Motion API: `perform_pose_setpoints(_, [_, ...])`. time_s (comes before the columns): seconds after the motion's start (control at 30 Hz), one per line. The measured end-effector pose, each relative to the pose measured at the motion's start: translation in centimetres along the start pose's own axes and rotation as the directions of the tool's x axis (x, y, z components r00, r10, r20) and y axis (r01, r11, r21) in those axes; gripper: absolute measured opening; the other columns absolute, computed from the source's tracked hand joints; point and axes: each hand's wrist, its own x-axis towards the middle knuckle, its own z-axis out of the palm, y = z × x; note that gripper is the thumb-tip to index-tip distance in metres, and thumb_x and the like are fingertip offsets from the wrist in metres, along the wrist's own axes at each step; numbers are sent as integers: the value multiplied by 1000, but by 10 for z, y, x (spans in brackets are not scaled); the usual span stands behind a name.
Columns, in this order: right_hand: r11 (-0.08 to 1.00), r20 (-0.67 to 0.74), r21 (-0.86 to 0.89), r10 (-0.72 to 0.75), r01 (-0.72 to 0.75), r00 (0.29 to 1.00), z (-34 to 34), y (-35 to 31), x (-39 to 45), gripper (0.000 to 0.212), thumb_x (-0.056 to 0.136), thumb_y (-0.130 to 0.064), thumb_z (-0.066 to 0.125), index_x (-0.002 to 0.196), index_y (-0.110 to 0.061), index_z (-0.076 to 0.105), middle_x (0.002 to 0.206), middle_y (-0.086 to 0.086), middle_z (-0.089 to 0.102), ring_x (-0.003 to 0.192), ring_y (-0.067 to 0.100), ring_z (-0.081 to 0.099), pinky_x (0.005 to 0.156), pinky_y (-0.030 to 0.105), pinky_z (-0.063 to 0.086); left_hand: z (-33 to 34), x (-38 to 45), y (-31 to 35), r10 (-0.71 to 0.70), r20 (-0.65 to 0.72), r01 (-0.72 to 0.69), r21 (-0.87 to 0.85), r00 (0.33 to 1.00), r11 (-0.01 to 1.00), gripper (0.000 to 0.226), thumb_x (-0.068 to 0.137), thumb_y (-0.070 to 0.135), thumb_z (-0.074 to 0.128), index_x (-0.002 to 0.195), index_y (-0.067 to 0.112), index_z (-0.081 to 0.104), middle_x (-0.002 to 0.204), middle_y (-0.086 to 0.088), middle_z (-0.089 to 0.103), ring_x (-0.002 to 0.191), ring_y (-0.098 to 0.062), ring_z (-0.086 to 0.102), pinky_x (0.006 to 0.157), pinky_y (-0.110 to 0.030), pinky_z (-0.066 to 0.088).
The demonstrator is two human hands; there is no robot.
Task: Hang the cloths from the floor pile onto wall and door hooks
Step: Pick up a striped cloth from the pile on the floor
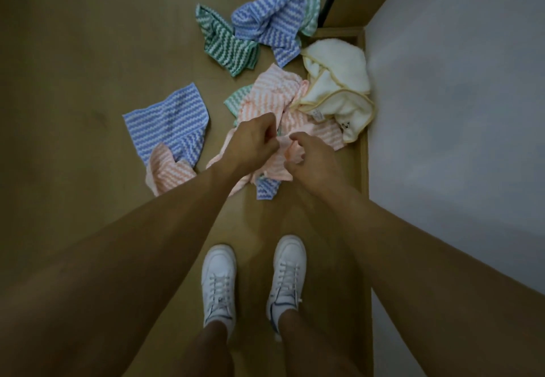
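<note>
Tan wooden floor (88, 52) fills the view; pale grey wall (457, 111) along the right. Pile of cloths lies on the floor, far of the white lace-up sneakers (219, 282).

Cream terry towel with yellow trim (336, 81) against the wall; blue-and-white zigzag microfibre cloth (168, 117) flat at left; a second blue zigzag cloth (265, 19) and a green zigzag cloth (224, 43) crumpled at far.

Left hand (250, 143) and right hand (309, 161) each pinch the peach-and-white zigzag cloth (283, 152) at pile centre, fingers curled on a bunched edge.

Step, judged: pick-up of one cloth. No hooks in view. Next: lift it free of its neighbours, find a corner or loop, carry it to a hook.
</note>
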Motion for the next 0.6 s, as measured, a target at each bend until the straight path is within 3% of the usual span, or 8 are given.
perform_pose_setpoints(0.13, [991, -100, 131, 23, -10, 995, -42, -41, -29, 47, 85, -32, 67, 128, -16, 57, 116, 5, 66, 104, 20, 63, 90, 39, 49, -52, -21, 55, 65, -15, -66, -43, 998, 997, 7, 75, 5, 60, 79, 6, 54, 72, -7, 58, 69, -23, 54, 62, -37, 41])
perform_pose_setpoints(0.27, [992, -161, 119, -14, 33, 987, -103, -90, -57, 22, 87, -33, 64, 97, -15, 71, 87, 1, 73, 87, 15, 67, 78, 30, 50, -114, -46, 113, 125, -30, -126, -37, 992, 991, 10, 78, 6, 63, 80, 7, 53, 71, -2, 56, 68, -21, 52, 62, -38, 41])
perform_pose_setpoints(0.43, [994, -111, 44, -91, 97, 990, -199, -159, -103, 15, 80, -17, 67, 94, -19, 72, 79, -3, 67, 82, 13, 63, 69, 22, 43, -205, -82, 190, 190, -86, -191, 5, 978, 982, 15, 77, -2, 56, 89, 7, 55, 73, 0, 56, 66, -18, 49, 61, -32, 37])
perform_pose_setpoints(0.6, [976, -145, -20, -217, 217, 965, -290, -240, -163, 7, 79, -18, 64, 84, -17, 69, 77, 0, 66, 76, 17, 61, 67, 29, 46, -298, -122, 270, 255, -104, -247, 83, 961, 965, 20, 84, 0, 53, 102, 6, 59, 76, -1, 56, 71, -23, 52, 66, -34, 38])
